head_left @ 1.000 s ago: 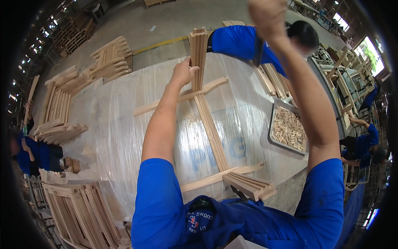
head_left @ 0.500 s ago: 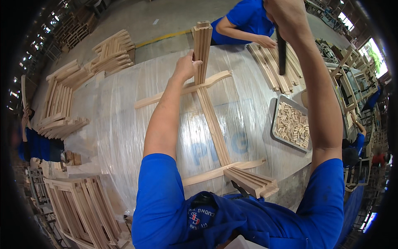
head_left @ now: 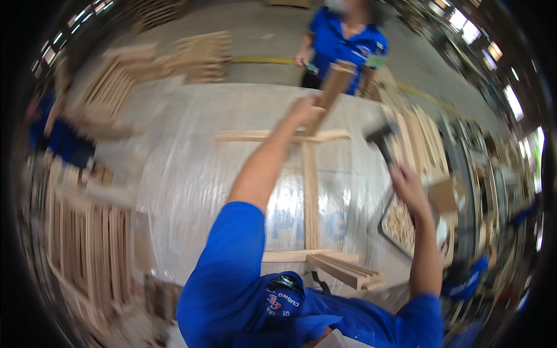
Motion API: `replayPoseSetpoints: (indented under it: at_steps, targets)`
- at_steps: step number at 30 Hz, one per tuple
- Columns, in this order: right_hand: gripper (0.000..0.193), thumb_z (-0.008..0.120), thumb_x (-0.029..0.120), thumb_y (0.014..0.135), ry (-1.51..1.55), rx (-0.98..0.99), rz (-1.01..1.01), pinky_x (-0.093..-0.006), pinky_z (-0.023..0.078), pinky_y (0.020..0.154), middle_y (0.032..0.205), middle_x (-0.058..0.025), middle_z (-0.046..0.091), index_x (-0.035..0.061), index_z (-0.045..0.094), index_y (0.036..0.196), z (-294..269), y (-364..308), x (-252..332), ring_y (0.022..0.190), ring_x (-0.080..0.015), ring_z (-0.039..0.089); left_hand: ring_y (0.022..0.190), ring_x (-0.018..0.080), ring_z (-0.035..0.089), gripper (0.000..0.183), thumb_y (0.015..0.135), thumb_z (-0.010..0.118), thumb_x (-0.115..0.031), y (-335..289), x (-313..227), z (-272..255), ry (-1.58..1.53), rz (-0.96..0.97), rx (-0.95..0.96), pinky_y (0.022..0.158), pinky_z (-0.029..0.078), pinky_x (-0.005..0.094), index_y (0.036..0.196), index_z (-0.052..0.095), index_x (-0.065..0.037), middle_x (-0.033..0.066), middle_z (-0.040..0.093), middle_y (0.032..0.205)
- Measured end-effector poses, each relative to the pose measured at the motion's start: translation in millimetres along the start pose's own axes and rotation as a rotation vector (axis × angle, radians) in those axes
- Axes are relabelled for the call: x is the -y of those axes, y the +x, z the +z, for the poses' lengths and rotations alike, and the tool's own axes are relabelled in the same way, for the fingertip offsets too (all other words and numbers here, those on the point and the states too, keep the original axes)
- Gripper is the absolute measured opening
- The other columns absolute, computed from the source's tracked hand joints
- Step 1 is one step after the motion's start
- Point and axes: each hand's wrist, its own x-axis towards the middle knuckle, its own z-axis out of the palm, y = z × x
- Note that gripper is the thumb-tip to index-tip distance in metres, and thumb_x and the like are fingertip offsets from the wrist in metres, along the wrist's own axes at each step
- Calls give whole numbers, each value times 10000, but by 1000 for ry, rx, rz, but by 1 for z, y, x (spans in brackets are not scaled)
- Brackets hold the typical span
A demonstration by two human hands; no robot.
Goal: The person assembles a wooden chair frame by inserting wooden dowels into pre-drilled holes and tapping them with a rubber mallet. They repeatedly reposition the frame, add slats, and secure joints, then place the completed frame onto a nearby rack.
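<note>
My left hand is closed round a grooved wooden post that stands at the far end of a frame. Below that post, a curved wooden crosspiece lies on the table, and a long wooden rail runs from it toward me. At the near end, the rail meets a second crosspiece and another grooved post. My right hand grips a dark hammer by its handle, off to the right of the frame. Motion blurs the hammer and the far post.
Plastic film covers the table. On the right are a tray of wooden dowels, a cardboard box and a stack of wooden strips. Wooden parts are piled far left. A co-worker stands beyond the table.
The hammer has come down from high up to beside the frame. The far post now leans to the right in my left hand. The co-worker has straightened up, and the whole view has shifted.
</note>
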Motion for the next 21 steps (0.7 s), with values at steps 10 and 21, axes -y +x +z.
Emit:
replayPoseSetpoints:
  at_steps: [10, 21]
  targets:
    - [455, 564, 432, 1009, -508, -143, 119, -440, 563, 849, 1097, -197, 724, 9, 698, 1110, 42, -256, -263, 900, -316, 711, 1038, 423, 671, 407, 925, 665, -344, -170, 63, 17, 207, -103, 143, 882, 528, 504, 1233, 625, -83, 237, 701, 1113]
    - [331, 632, 292, 947, -725, -438, 227, -498, 517, 797, 1007, -222, 678, 21, 687, 1127, 79, -283, -310, 894, -394, 657, 1223, 401, 580, 484, 930, 678, -424, -500, 18, 47, 334, -267, 120, 1052, 428, 499, 1229, 657, -44, 213, 650, 1272]
